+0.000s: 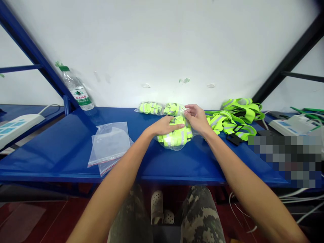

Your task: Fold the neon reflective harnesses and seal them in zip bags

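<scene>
A clear plastic bag [174, 145] packed with neon yellow-green reflective straps [180, 135] lies on the blue table in front of me. My left hand [164, 126] grips it from the left, thumb across the straps. At the bag's upper right, my right hand [197, 118] pinches the plastic with thumb and fingers; some of its fingertips are hidden. Just behind the hands lie a filled bag [150, 108] and another filled bag [172, 108], both holding similar straps.
Flat empty zip bags [111, 143] are stacked to the left. Loose reflective straps [243, 111] with black buckles are heaped right. A water bottle [80, 92] stands by the back-left frame. Power strips [19, 126] lie on both sides; a white wall [162, 50] rises behind.
</scene>
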Tool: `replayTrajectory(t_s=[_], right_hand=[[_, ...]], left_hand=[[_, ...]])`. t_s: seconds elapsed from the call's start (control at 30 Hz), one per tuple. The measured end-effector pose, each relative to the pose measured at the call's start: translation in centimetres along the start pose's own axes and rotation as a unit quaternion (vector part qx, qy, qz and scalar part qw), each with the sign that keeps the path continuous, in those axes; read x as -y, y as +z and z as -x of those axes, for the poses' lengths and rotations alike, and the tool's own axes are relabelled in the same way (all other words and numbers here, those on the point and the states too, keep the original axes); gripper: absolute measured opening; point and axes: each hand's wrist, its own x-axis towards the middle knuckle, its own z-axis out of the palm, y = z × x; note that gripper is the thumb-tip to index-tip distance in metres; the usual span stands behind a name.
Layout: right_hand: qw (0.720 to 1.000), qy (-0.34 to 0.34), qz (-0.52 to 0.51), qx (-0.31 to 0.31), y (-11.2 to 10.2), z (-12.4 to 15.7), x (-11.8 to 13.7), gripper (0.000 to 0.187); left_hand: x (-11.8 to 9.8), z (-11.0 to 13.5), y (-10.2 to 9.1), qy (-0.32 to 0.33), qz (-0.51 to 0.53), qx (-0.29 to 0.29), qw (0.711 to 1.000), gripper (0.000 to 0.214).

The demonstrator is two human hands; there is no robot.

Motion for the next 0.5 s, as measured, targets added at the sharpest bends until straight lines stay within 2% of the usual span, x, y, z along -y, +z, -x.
replayTrajectory(t_s=[0.07, 0.13, 0.37, 0.5], right_hand=[[0.997, 0.065, -0.042, 0.019, -0.3, -0.02, -0.04, 0.026], [0.993, 0.1, -0.051, 0.03, -0.58, 0.12, 0.03, 0.027], [0.995, 0.074, -0.05, 0.05, -0.84, 0.4, 0.19, 0.029], [0.993, 0.086, -0.061, 0.044, -0.52, 0.49, 0.29, 0.03]], left_hand=[[-0.13, 0.12, 0.11, 0.001, 0.0, -0.006, 1.0, 0.048], [-0.19, 0.16, 0.27, 0.005, 0.002, 0.005, 1.0, 0.048], [-0.38, 0.23, 0.35, -0.004, 0.033, 0.026, 0.999, 0.049], [-0.24, 0.32, 0.1, -0.013, 0.055, 0.063, 0.996, 0.046]])
